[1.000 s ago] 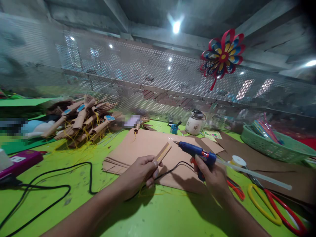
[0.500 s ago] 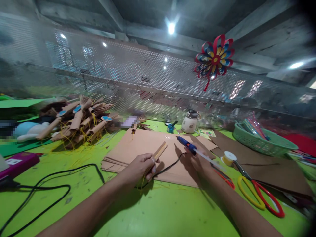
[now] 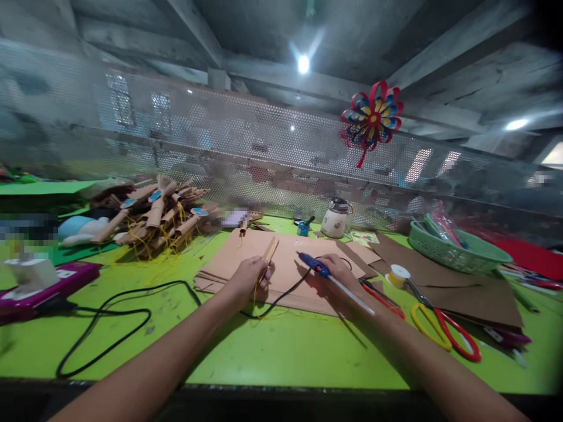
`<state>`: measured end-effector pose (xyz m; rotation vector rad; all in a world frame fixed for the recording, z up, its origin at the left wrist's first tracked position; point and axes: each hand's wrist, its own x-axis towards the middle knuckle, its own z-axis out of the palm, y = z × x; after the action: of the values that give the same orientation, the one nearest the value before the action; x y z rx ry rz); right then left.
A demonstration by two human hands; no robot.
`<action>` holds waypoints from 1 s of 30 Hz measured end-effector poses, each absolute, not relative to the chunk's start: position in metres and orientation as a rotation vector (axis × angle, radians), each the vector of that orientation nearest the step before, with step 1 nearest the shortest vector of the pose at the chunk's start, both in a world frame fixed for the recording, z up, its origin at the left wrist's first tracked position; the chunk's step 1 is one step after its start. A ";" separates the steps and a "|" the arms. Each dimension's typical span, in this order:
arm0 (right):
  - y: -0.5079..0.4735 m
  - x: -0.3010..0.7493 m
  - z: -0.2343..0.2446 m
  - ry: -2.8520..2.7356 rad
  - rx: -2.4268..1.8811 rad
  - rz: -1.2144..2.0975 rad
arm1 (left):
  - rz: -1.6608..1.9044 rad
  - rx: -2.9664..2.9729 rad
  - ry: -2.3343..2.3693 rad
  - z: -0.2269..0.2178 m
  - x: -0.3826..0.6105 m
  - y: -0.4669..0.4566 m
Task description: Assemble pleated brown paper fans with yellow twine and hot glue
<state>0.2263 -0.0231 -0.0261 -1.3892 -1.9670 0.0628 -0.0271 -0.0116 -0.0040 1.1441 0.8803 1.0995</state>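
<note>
**Two hands at the glue gun and the paper strip**

The left hand (image 3: 248, 275) is closed around the near end of a folded brown paper strip (image 3: 270, 250), which slants up and away from the fingers. A little to its right, the right hand (image 3: 342, 271) grips a blue glue gun (image 3: 313, 264). The nozzle points left towards the strip but stays apart from it, and a clear glue stick (image 3: 354, 295) juts out behind the hand. The trigger finger is hidden, so whether it is pressing cannot be told.

Both hands hover over a stack of brown paper sheets (image 3: 290, 280) lying on the green table (image 3: 285, 357). A black cord (image 3: 127, 316) runs from the gun leftward in loops across the near table.

To the right lie red and yellow scissors (image 3: 444, 329), with a yellow spool (image 3: 398, 274) just beyond them. Farther right stands a green basket (image 3: 453, 253). At the far left sits a heap of rolled paper pieces (image 3: 160, 214), with what looks like a pink box (image 3: 48, 284) nearer. A white jar (image 3: 334, 221) stands by the mesh wall, and a paper pinwheel (image 3: 372, 116) hangs above.
</note>
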 end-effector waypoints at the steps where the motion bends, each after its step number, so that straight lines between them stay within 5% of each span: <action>1: -0.020 0.227 -0.022 -1.992 -1.417 0.010 | 1.103 1.138 0.892 -0.008 -0.026 -0.009; 7: 0.025 0.221 0.000 -2.012 -1.647 -0.358 | 1.034 1.117 0.850 -0.025 -0.018 -0.003; 30: 0.008 0.227 0.002 -1.897 -1.443 -0.146 | 1.071 1.187 0.848 0.003 0.032 -0.010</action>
<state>0.2265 0.0082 0.0022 -1.4429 -1.8972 -0.1463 0.0319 -0.0098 0.0034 1.1871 0.8481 1.0711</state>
